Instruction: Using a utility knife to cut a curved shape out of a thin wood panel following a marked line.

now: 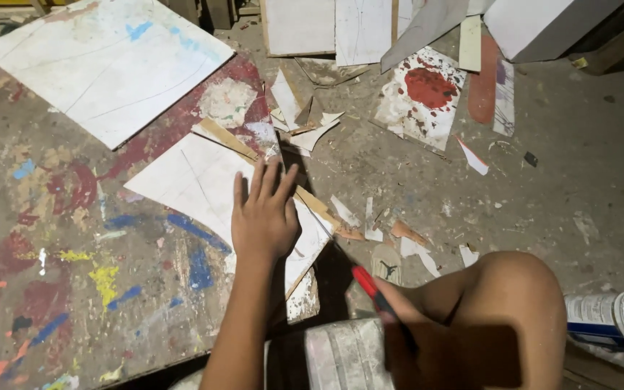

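My left hand (pixel 263 217) lies flat, fingers spread, pressing the white board piece (pixel 196 180) beneath them; my right hand (pixel 406 318) grips a red cutter (pixel 367 283) just beside it.

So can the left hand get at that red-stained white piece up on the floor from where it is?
Probably not without leaning: the left hand lies flat on the white board piece, and the red-stained piece lies well beyond it. Only small scraps lie between.
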